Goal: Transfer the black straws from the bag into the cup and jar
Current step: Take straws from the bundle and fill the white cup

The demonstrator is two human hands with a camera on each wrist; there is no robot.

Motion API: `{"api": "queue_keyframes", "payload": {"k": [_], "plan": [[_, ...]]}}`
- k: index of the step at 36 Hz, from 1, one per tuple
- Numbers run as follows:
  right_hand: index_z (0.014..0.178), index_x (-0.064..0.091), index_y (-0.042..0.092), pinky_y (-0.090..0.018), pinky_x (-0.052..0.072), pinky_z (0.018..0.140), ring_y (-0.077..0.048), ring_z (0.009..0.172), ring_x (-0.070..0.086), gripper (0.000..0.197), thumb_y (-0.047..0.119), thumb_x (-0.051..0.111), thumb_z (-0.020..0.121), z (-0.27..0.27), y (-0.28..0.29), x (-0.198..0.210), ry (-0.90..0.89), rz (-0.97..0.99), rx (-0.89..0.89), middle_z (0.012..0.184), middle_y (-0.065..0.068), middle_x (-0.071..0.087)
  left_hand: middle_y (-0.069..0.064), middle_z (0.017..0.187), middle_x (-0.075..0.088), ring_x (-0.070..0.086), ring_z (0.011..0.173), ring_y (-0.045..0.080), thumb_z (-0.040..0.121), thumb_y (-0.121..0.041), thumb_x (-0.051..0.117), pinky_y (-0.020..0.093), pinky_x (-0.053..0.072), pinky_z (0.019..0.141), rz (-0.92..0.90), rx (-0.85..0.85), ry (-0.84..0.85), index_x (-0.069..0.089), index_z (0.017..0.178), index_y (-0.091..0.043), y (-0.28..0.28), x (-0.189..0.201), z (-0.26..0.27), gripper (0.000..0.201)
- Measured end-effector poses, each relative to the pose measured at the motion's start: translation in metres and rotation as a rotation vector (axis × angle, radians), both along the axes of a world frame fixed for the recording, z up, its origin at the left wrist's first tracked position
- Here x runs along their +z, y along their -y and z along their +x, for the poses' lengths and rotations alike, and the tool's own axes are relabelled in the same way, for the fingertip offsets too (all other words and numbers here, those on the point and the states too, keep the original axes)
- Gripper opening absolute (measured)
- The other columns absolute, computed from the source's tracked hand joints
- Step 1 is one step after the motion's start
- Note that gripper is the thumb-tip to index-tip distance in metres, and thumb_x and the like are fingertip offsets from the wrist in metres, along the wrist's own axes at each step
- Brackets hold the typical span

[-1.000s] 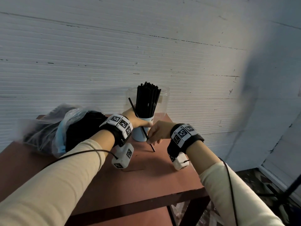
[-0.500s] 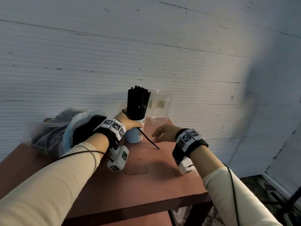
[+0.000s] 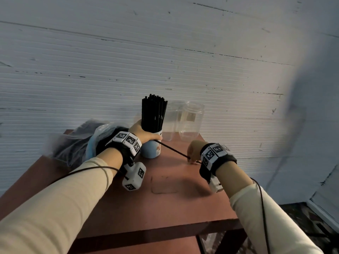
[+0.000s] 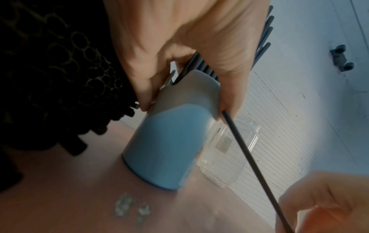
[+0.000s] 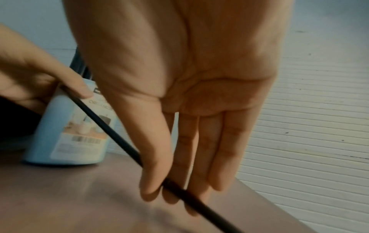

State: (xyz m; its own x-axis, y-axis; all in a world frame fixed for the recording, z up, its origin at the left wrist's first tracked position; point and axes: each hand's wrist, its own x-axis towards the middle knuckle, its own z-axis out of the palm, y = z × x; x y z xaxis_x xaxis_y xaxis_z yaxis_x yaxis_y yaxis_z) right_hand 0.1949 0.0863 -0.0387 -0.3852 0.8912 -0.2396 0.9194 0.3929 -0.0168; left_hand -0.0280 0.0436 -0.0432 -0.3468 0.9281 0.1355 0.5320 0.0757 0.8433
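A blue cup (image 3: 151, 150) (image 4: 169, 141) (image 5: 66, 130) packed with upright black straws (image 3: 153, 112) stands on the red-brown table (image 3: 146, 202). My left hand (image 3: 143, 133) (image 4: 189, 52) grips the cup's rim. One loose black straw (image 3: 173, 150) (image 4: 253, 162) (image 5: 111, 132) slants from under the left thumb down to the tabletop. My right hand (image 3: 194, 152) (image 5: 165, 187) pinches its lower end between thumb and fingertips. A clear empty jar (image 3: 190, 123) (image 4: 229, 154) stands behind, by the wall. The plastic bag of straws (image 3: 77, 143) (image 4: 55, 66) lies at the left.
A ribbed white wall (image 3: 165, 61) rises right behind the cup and jar. A second clear container (image 3: 170, 123) stands between them. The table's front edge (image 3: 156, 233) and right edge drop to a littered floor (image 3: 311, 226). Cables run along both sleeves.
The right hand moved right and down from near the cup and now pinches the loose straw's lower end. The left hand stays on the cup. The view has shifted.
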Motion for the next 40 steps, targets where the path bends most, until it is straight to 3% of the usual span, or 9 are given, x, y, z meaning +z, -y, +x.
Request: {"api": "queue_keyframes", "payload": {"k": [7,12,17,19,22,28,33,36,40], "plan": [[0.120,0.065,0.012,-0.033,0.050,0.093,-0.028,0.111,0.060,0.038,0.020,0.072,0.083,0.008,-0.010,-0.002,-0.030,0.132,-0.126,0.129,-0.010,0.056,-0.001,0.117,0.067,0.062,0.108,0.021,0.057,-0.032,0.092,0.037,0.050,0.096,0.030,0.010,0.031,0.059,0.120,-0.021,0.003,-0.003,-0.002,0.071],[0.112,0.068,0.007,-0.033,0.053,0.087,-0.029,0.102,0.063,0.024,0.014,0.059,0.091,0.016,-0.006,0.005,-0.112,0.164,-0.141,0.114,-0.012,0.065,0.001,0.121,0.064,0.060,0.112,0.023,0.061,-0.029,0.090,0.036,0.048,0.098,0.018,0.017,0.058,0.055,0.124,-0.022,0.006,-0.002,-0.002,0.072],[0.107,0.060,0.016,-0.035,0.056,0.076,-0.023,0.088,0.066,0.020,0.009,0.059,0.088,0.012,0.002,0.014,-0.444,0.203,-0.108,0.100,-0.008,0.069,0.000,0.121,0.063,0.060,0.112,0.024,0.058,-0.033,0.091,0.039,0.048,0.099,-0.029,-0.008,0.060,0.051,0.129,-0.023,0.011,0.001,0.003,0.082],[0.109,0.052,0.017,-0.028,0.051,0.064,-0.021,0.077,0.065,0.023,0.009,0.061,0.089,0.008,0.006,0.017,-0.601,0.201,-0.061,0.093,-0.007,0.069,-0.001,0.119,0.065,0.061,0.109,0.024,0.046,-0.042,0.091,0.040,0.049,0.099,-0.033,-0.023,0.064,0.053,0.127,-0.024,0.012,0.003,0.004,0.091],[0.107,0.046,0.022,-0.031,0.053,0.065,-0.024,0.073,0.065,0.026,0.006,0.058,0.090,0.002,0.014,0.022,-0.742,0.210,0.061,0.085,-0.006,0.070,0.002,0.111,0.069,0.065,0.103,0.022,0.029,-0.054,0.081,0.042,0.052,0.095,-0.016,-0.082,0.036,0.059,0.118,-0.020,0.006,0.002,0.000,0.098],[0.100,0.059,0.026,-0.038,0.059,0.068,-0.015,0.076,0.070,0.020,0.008,0.055,0.093,-0.009,0.023,0.034,-0.988,0.238,0.154,0.089,-0.001,0.067,0.000,0.105,0.071,0.067,0.101,0.021,0.039,-0.047,0.087,0.045,0.054,0.093,-0.019,-0.159,0.034,0.061,0.113,-0.020,-0.012,-0.012,-0.014,0.084],[0.108,0.061,0.009,-0.016,0.049,0.068,-0.012,0.079,0.070,0.024,-0.001,0.045,0.093,-0.014,0.030,0.055,-1.165,0.219,0.213,0.092,-0.004,0.071,0.000,0.104,0.072,0.068,0.100,0.021,0.039,-0.046,0.088,0.045,0.054,0.094,-0.036,-0.187,0.022,0.063,0.110,-0.022,0.004,-0.001,-0.007,0.079],[0.098,0.062,0.004,-0.026,0.054,0.071,-0.016,0.070,0.066,0.015,-0.003,0.054,0.088,-0.013,0.037,0.070,-1.246,0.289,0.263,0.077,-0.002,0.067,-0.004,0.111,0.069,0.065,0.104,0.018,0.046,-0.036,0.092,0.040,0.050,0.097,-0.032,-0.159,0.064,0.059,0.118,-0.026,0.015,0.004,-0.002,0.080],[0.092,0.069,0.009,-0.027,0.047,0.066,-0.011,0.064,0.055,0.009,0.015,0.063,0.091,-0.016,0.042,0.089,-1.300,0.392,0.268,0.071,-0.005,0.063,-0.005,0.114,0.065,0.061,0.107,0.017,0.063,-0.018,0.090,0.034,0.047,0.097,-0.026,-0.189,0.088,0.055,0.118,-0.027,0.012,0.001,-0.003,0.066]]}}
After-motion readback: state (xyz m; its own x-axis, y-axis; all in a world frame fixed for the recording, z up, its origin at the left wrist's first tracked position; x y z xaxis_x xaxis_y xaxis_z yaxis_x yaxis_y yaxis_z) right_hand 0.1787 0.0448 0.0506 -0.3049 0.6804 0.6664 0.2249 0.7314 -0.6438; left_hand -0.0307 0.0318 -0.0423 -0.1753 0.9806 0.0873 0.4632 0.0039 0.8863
